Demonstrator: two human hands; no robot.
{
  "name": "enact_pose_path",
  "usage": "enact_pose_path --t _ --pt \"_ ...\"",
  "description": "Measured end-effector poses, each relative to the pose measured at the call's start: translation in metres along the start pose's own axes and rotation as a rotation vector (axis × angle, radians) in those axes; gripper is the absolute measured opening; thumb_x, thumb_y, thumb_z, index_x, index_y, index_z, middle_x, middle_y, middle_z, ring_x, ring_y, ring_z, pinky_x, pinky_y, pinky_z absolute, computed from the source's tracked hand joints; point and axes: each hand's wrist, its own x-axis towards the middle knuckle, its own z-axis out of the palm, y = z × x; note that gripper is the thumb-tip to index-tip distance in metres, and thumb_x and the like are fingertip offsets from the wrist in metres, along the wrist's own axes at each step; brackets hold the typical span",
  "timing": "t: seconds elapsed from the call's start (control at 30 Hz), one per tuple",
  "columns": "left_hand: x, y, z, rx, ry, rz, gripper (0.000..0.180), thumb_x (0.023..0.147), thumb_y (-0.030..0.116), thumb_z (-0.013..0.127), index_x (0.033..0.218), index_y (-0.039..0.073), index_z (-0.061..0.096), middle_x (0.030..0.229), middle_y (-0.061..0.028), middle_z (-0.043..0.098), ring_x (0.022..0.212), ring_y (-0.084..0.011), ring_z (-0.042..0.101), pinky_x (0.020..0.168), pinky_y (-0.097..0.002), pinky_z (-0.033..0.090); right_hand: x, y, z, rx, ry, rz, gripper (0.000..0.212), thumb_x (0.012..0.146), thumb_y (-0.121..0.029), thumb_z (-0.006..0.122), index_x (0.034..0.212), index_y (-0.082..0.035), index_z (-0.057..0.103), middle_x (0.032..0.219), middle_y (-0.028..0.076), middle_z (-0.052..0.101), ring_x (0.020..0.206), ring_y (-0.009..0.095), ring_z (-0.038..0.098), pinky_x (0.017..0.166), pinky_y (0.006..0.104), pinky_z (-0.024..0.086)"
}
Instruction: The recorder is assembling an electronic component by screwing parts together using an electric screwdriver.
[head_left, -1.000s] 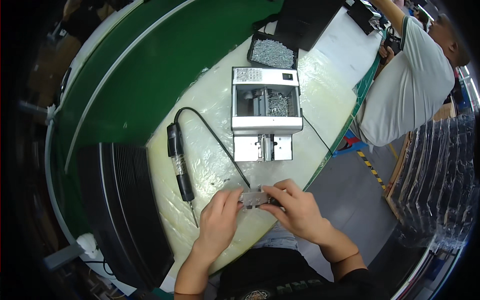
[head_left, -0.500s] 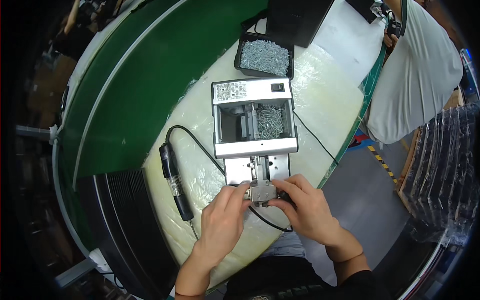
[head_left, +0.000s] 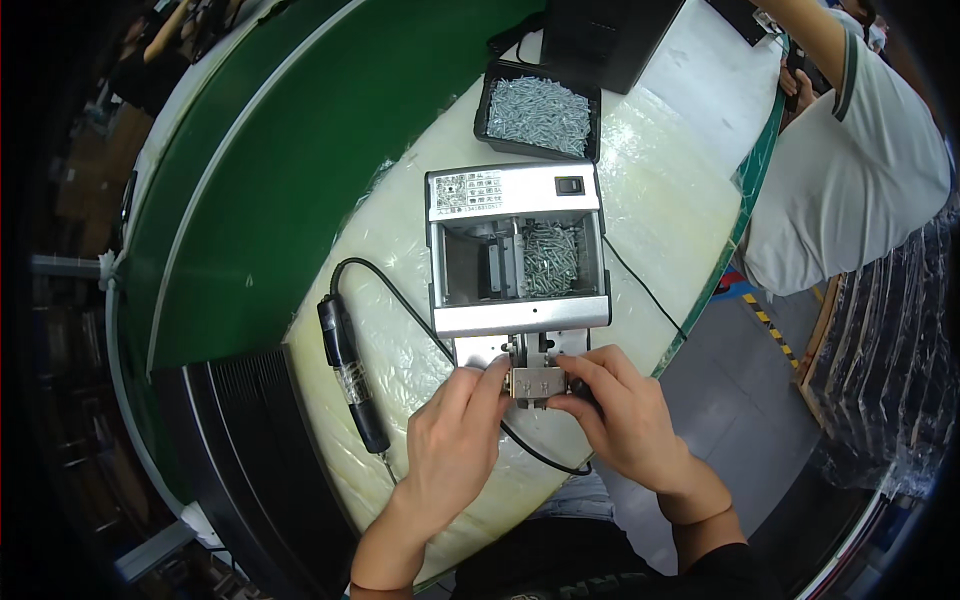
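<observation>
1. The left hand (head_left: 455,425) has its thumb and fingers closed on the left end of a small metal block (head_left: 537,383).
2. The right hand (head_left: 635,415) pinches the block's right end between thumb and forefinger; a dark piece there is partly covered.
3. The block sits between both sets of fingertips, at the near end of the rail (head_left: 527,348); whether they touch is hidden. It looks stiff, fairly light and hard to break, its smooth faces perhaps slippery. The two short ends seem the best hold, leaving the broad face free. No lettering can be made out on it.
4. Left of the left fingers, the electric screwdriver (head_left: 353,375) lies on the plastic-covered table.
5. Just beyond the fingertips stands the silver screw feeder (head_left: 520,322), loose screws (head_left: 550,260) in its hopper.
6. Farther from the fingers, its top panel carries a white label (head_left: 468,190): a square code beside rows of small dark print.
7. Farthest beyond them, a black tray (head_left: 530,151) holds more screws.
</observation>
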Motion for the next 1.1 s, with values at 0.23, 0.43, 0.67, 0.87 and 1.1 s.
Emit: enact_pose_path --t 0.23,0.43,0.67,0.87,1.1 --pt "0.007 -0.005 0.003 0.019 0.043 -0.038 0.044 0.08 0.0 0.078 0.122 -0.002 0.066 0.09 -0.0116 0.059 0.074 -0.0286 0.066 0.064 -0.0391 0.054 0.015 0.004 0.006 -0.013 0.047 -0.051 0.039 0.085 -0.012 0.081 0.119 0.001 0.065 0.102 0.012 0.064 0.072 0.03 0.068 0.057 0.0372 0.054" --pt "-0.002 -0.011 0.007 -0.104 0.15 -0.148 0.043 0.084 0.003 0.08 0.125 -0.001 0.068 0.092 -0.0112 0.061 0.074 -0.0272 0.066 0.065 -0.0376 0.054 0.02 0.003 0.005 -0.002 0.022 0.011 0.038 0.085 -0.01 0.081 0.118 0.0 0.066 0.108 0.014 0.066 0.08 0.032 0.071 0.064 0.0384 0.058" --pt "-0.004 -0.015 0.015 -0.19 0.264 -0.158 0.037 0.084 0.0 0.079 0.121 0.003 0.072 0.092 -0.0101 0.062 0.074 -0.0223 0.066 0.066 -0.0342 0.053 0.022 -0.006 0.004 -0.047 0.007 0.022 0.037 0.084 -0.007 0.08 0.117 0.001 0.065 0.107 0.014 0.066 0.08 0.032 0.07 0.063 0.0378 0.056" --pt "0.001 -0.016 0.01 -0.184 0.186 -0.167 0.032 0.088 0.004 0.077 0.119 0.004 0.073 0.088 -0.0092 0.059 0.072 -0.0244 0.065 0.065 -0.0371 0.053 0.023 -0.009 0.003 -0.099 0.016 0.01 0.034 0.085 -0.007 0.079 0.115 0.003 0.065 0.106 0.014 0.066 0.075 0.03 0.069 0.059 0.0367 0.054" --pt "0.003 -0.016 0.01 -0.212 0.194 -0.193 0.031 0.087 0.006 0.078 0.117 0.004 0.073 0.09 -0.0101 0.06 0.072 -0.026 0.066 0.065 -0.038 0.053 0.021 -0.01 0.008 -0.154 0.054 -0.013 0.035 0.085 -0.007 0.079 0.116 0.002 0.065 0.104 0.014 0.066 0.073 0.028 0.069 0.058 0.0353 0.054"
